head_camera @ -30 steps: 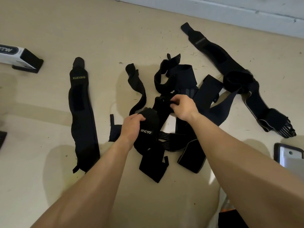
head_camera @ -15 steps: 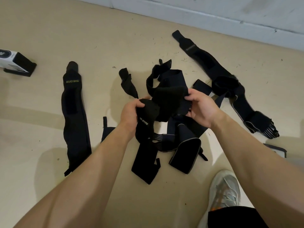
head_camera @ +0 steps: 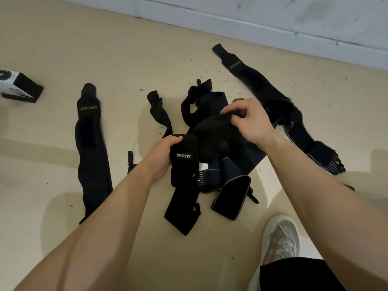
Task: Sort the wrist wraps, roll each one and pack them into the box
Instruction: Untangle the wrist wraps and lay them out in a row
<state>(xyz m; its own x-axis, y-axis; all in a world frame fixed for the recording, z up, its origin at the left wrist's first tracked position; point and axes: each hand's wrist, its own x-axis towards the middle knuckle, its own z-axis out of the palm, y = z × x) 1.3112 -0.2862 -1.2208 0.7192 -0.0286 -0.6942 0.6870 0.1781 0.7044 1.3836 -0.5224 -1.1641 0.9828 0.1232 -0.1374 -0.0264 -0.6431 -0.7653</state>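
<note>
A heap of black wrist wraps (head_camera: 210,106) lies tangled on the beige floor. My left hand (head_camera: 162,155) grips a black wrap with a white logo (head_camera: 184,164), whose long end hangs down to the floor. My right hand (head_camera: 246,120) pinches the upper part of the same black fabric (head_camera: 212,131) and holds it above the heap. One wrap marked XUEYING (head_camera: 91,148) lies straight at the left. Another long wrap (head_camera: 279,106) stretches along the right. The black-and-white box (head_camera: 19,86) rests at the far left edge.
A white wall base (head_camera: 252,26) runs along the back. My grey shoe (head_camera: 280,240) stands at the lower right, close to the heap's grey-edged wrap end (head_camera: 231,198). Bare beige floor (head_camera: 52,38) spreads between the box and the wall.
My right hand has lifted its end of the black wrap higher and further right, pulling it out of the heap. My left hand keeps its grip on the logo end.
</note>
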